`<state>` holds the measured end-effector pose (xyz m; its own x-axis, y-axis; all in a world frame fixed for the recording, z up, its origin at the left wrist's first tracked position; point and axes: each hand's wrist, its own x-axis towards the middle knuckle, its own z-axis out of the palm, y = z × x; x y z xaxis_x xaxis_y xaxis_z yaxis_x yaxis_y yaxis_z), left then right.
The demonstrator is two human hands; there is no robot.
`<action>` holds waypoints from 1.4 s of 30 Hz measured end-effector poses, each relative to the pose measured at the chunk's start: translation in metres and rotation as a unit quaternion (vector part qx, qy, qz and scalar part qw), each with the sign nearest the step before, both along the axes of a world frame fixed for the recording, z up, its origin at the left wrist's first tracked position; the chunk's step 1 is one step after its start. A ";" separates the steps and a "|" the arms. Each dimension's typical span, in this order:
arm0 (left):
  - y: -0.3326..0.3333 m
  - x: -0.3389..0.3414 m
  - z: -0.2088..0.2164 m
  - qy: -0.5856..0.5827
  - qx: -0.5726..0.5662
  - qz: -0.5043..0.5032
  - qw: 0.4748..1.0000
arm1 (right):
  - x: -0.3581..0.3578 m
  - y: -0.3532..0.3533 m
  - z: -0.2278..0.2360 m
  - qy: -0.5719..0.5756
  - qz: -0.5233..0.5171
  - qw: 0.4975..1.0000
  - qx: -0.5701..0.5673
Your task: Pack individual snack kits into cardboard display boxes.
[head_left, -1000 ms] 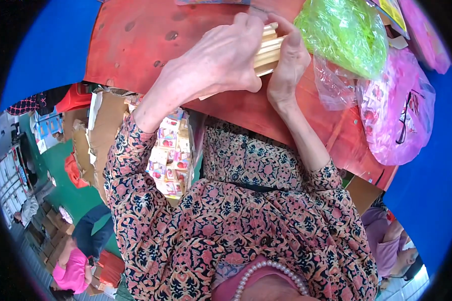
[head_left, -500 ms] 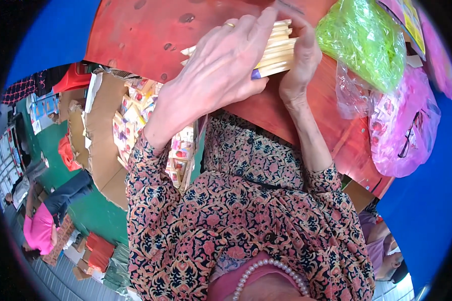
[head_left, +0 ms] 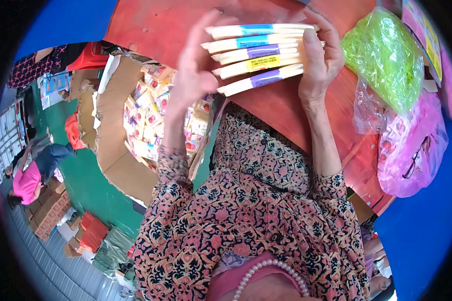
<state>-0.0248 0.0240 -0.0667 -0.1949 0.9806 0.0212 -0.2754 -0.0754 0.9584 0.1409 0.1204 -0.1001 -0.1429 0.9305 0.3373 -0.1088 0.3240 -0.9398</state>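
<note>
Several thin cream packets [head_left: 260, 52] with blue, purple and yellow printed bands fan out edge-on above the red table [head_left: 155, 25]. Their right ends sit in my right hand [head_left: 322, 67], whose thumb presses along the near side while its fingers curl behind. At the packets' left ends, my left hand [head_left: 192, 70] is smeared by motion. Whether it touches them I cannot tell. Below my left forearm, more small packets [head_left: 144, 118] with red and purple prints lie heaped in a torn cardboard box [head_left: 110, 135].
To the right lie a clear bag of bright green stuff [head_left: 386, 62] and a pink plastic bag [head_left: 412, 173] with dark-framed glasses [head_left: 417, 159] on it. A red stool [head_left: 89, 57] stands beyond the box. At far left a person in a pink top [head_left: 27, 181] bends near stacked cartons [head_left: 52, 213].
My left hand has drawn left off the packets and now blurs. The packets, earlier mostly covered between both hands, now show fanned out in my right hand. The view has shifted slightly.
</note>
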 end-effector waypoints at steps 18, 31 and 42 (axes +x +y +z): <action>0.017 0.038 -0.042 0.085 0.153 0.177 0.969 | 0.003 -0.009 0.010 -0.003 -0.117 0.991 -0.057; -0.022 0.037 -0.037 0.200 0.078 0.033 0.976 | 0.003 -0.009 0.011 -0.019 -0.095 0.994 -0.057; -0.007 0.033 -0.018 0.156 -0.051 0.020 0.986 | 0.006 -0.012 0.017 -0.023 -0.130 0.985 -0.111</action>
